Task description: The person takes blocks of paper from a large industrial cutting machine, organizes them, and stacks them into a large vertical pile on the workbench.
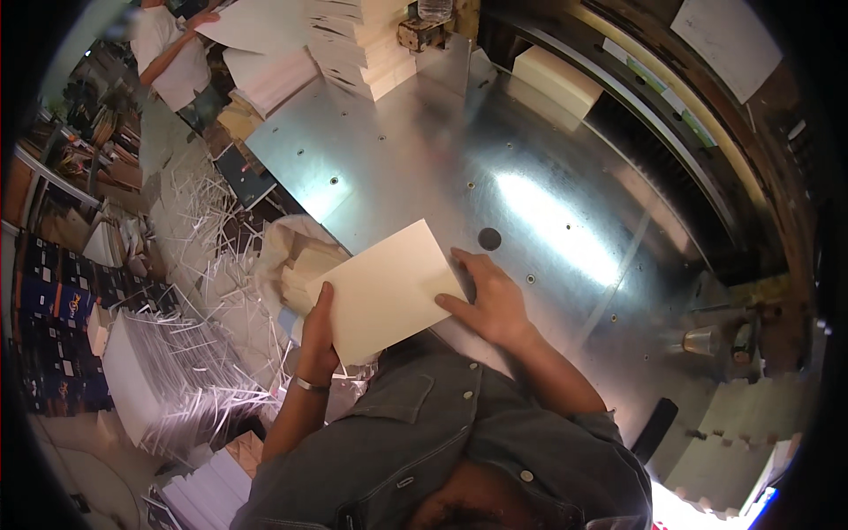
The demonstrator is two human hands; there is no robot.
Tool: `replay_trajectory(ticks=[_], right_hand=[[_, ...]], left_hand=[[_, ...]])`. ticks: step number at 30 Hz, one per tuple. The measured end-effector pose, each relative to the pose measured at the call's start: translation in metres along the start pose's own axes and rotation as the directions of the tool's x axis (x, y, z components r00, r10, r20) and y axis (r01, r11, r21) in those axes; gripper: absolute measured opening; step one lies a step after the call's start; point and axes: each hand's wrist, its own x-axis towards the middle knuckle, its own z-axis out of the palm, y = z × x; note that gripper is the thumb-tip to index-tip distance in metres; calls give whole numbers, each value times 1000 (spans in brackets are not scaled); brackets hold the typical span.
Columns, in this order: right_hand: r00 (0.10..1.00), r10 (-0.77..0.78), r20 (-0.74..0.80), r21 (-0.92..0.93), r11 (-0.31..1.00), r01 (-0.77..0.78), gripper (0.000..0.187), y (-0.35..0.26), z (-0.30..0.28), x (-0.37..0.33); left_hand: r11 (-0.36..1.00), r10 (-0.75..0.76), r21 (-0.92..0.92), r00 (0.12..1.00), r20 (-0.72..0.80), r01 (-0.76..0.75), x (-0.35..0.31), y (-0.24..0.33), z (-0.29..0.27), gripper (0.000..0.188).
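Both hands hold a rectangular piece of cream paper (389, 287) tilted in front of my body, over the near edge of a metal table. Whether it is one sheet or a thin stack, I cannot tell. My left hand (320, 340) grips its left edge, with the thumb on top and the other fingers hidden beneath. At the opposite edge, my right hand (490, 300) has its thumb on the top face and its forefinger along the far right side.
A cream paper block (556, 81) lies by the machine's dark slot at the far right. Tall paper stacks (358, 44) stand at the table's (415, 168) back. Paper strips (212, 256) litter the floor at left. Another person (172, 57) handles a large sheet at the far left.
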Motion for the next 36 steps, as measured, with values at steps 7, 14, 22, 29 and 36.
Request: replay_trajectory(ticks=[7,14,22,29,36], right_hand=[[992,74,99,147,985,-88,102,4,2,20],[988,-21,152,699,710,-92,92,18,-26,-30],[902,20,-430,305,944,125,75,44,-39,-121],[847,75,-525,98,995,-28,79,63,-12,-157],[855,35,-518,176,982,66,84,72,-11,-151]], left_hand=[[999,52,-16,998,32,-52,15,-20,-22,55],[789,433,297,829,354,-538,22,13,6,74],[758,94,351,625,775,-549,52,47,116,105],[636,-64,379,444,894,-672,78,35,150,108],[-209,215,280,236,948,-937,19,52,176,85]])
